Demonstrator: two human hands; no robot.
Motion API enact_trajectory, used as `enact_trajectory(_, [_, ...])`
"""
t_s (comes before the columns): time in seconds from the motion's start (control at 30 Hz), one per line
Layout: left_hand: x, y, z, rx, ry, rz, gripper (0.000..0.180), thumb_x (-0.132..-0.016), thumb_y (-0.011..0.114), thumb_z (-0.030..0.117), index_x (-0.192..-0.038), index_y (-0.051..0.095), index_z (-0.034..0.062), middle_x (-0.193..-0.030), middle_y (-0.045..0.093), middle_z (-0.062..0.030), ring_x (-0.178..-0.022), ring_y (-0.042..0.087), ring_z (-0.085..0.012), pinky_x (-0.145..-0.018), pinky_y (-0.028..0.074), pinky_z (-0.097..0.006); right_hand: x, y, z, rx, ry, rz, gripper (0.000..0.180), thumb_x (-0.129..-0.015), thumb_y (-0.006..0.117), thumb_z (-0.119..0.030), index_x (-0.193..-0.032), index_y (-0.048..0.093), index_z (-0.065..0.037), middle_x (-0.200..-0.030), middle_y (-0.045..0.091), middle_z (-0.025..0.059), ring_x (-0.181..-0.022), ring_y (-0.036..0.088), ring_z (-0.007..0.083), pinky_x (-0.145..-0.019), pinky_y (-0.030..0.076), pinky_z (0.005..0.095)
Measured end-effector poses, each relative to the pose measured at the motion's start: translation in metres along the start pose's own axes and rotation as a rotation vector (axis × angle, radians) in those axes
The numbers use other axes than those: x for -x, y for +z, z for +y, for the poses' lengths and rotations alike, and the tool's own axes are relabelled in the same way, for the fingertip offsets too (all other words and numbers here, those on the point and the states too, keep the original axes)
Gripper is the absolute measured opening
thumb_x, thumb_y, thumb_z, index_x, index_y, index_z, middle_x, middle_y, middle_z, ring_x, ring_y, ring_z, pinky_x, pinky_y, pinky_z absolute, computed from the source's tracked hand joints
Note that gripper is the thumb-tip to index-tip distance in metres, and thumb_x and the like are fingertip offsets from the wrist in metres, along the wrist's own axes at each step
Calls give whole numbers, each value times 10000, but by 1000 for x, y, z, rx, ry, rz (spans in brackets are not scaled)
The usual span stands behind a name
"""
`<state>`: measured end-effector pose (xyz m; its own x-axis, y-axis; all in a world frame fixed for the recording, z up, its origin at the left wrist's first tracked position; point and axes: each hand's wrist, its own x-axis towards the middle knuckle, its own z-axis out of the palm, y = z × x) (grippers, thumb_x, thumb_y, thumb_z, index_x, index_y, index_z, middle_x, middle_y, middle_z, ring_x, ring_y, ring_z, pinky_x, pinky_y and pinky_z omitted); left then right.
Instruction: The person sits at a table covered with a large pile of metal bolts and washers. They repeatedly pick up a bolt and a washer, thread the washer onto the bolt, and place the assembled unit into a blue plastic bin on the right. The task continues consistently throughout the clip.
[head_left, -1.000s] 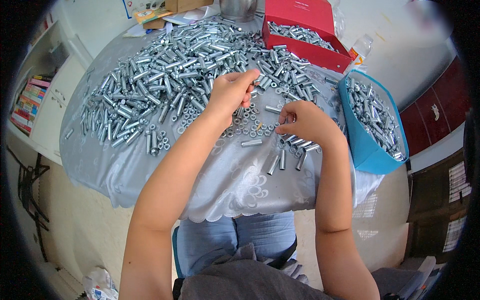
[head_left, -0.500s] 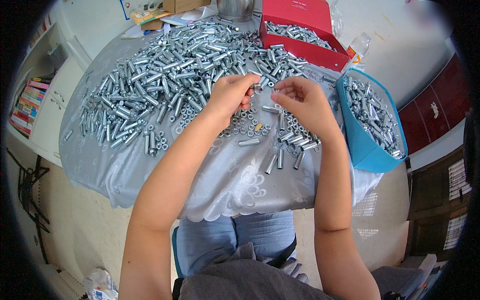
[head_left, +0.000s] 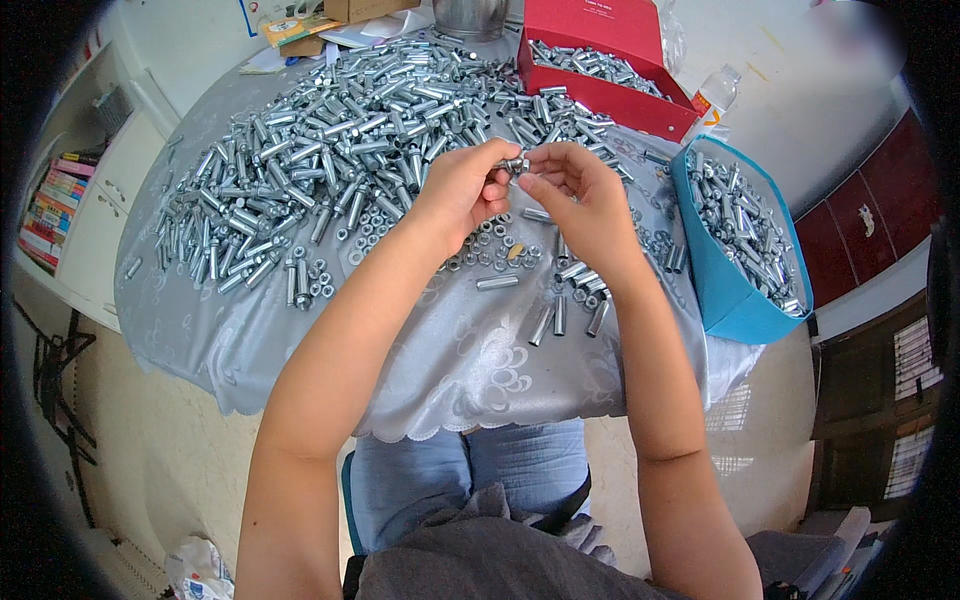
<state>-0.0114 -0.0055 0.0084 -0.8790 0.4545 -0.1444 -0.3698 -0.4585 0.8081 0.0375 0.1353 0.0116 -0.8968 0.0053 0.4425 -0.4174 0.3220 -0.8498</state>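
Note:
Above the near side of the metal heap, my left hand (head_left: 462,192) is closed around a silver anchor bolt (head_left: 514,166), whose end sticks out past the thumb and forefinger. Most of the bolt is hidden in that hand. My right hand (head_left: 580,200) meets it from the right, thumb and forefinger pinched on a small nut at the bolt's end. Below the hands lie many loose nuts (head_left: 490,240) and several metal sleeves (head_left: 497,282). A large pile of silver anchor bolts (head_left: 330,140) spreads to the left and behind.
A red box (head_left: 640,100) of bolts stands at the back right. To the right sits a blue fabric bin (head_left: 745,310) filled with more. A plastic bottle (head_left: 715,95) is between them. At the back are a metal bucket (head_left: 468,18) and a cardboard box (head_left: 365,10).
My right hand has moved left, and its fingertips now touch the end of the bolt held in my left hand. The left hand has stayed nearly in place.

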Motion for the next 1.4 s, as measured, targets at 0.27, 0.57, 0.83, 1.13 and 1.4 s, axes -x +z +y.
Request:
enact_trajectory(0.27, [1,0,-1,-90,0,-33,162,-798,610,213,-755,515,90,-607,449,27,-458,360,-48,-449,302,-200,-1,0,3,1,2,29,188,-765,636,-79,-927,581,-1,-800,616,53,-725,560,94,-623,412,211])
enact_trajectory(0.57, [2,3,-1,-97,15,-30,228,-833,582,263,-732,443,113,-592,407,38,-460,328,-45,-459,301,-207,-1,0,0,-33,-29,43,170,-775,623,-62,-918,595,26,-789,626,68,-746,591,112,-678,459,227])
enact_trajectory(0.83, [4,8,-3,-119,103,-32,176,-844,549,217,-749,451,105,-580,373,43,-459,313,-44,-470,311,-218,-1,-8,-5,155,211,10,202,-789,621,-189,-882,620,-10,-724,592,35,-619,496,88,-561,394,237])
enact_trajectory(1.13, [2,3,-2,-184,104,-123,199,-842,539,242,-780,501,57,-590,430,22,-486,365,-59,-484,349,-231,0,-21,-3,245,-17,-83,222,-713,676,-120,-921,631,-57,-827,623,29,-668,509,90,-552,383,222])
enact_trajectory(1.4, [4,6,-1,-215,84,-66,200,-842,552,243,-750,470,86,-575,387,33,-472,339,-50,-480,327,-227,0,-16,-8,297,-180,-13,275,-711,701,-156,-911,580,-12,-645,536,31,-570,475,95,-521,391,241])
